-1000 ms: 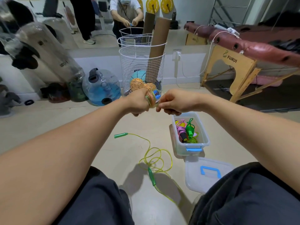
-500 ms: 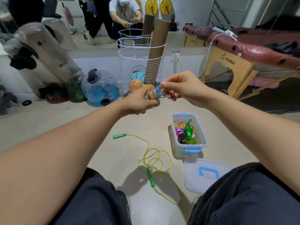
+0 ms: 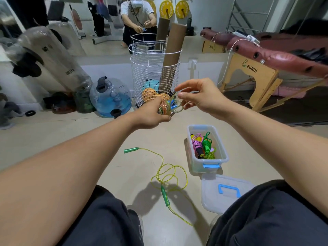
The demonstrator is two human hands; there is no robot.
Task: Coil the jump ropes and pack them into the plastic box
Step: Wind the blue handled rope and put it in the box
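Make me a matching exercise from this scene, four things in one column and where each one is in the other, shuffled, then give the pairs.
Things:
1. multicoloured rope bundle
2. yellow-green jump rope
3. pink rope coil
4. box lid

Places:
A. inside the open plastic box
B. flat on the floor, nearer the person than the box
C. gripped in the left hand
D. loose and uncoiled on the floor

Pairs: 1-C, 2-D, 3-A, 4-B
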